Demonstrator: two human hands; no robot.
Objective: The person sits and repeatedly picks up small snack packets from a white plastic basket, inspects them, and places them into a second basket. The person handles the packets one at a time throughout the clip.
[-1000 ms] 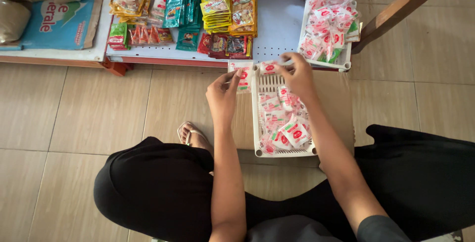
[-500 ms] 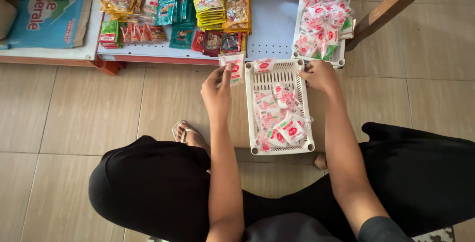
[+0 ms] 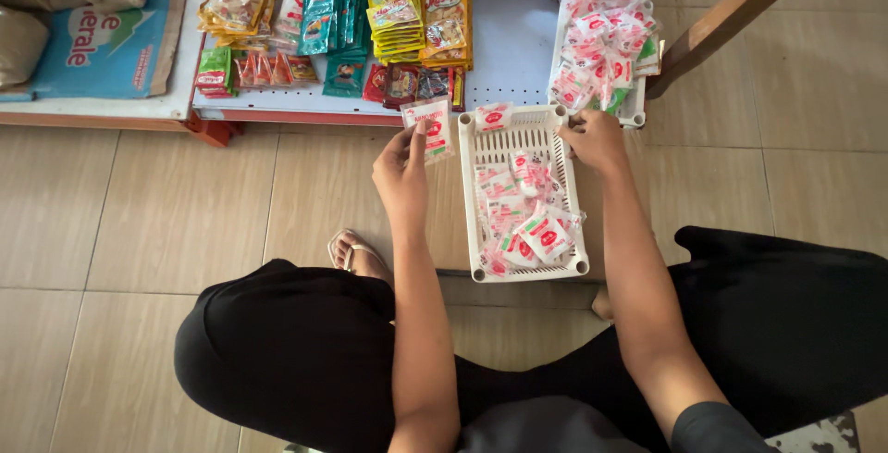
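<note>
tiled floor: left hand (image 3: 400, 173) holds sachet (image 3: 430, 129); right hand (image 3: 597, 141) perhaps grips basket (image 3: 469, 196).

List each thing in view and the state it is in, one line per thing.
Left hand: holding a small packet upright.
Right hand: gripping the basket's far rim.
White basket: on the floor, partly filled with packets.
White tray: heaped with packets.
Shelf: stocked with sachets.

Small shop, low shelf (image 3: 518, 55) stacked with snack sachets (image 3: 398, 9), tiled floor (image 3: 139, 222)
</note>
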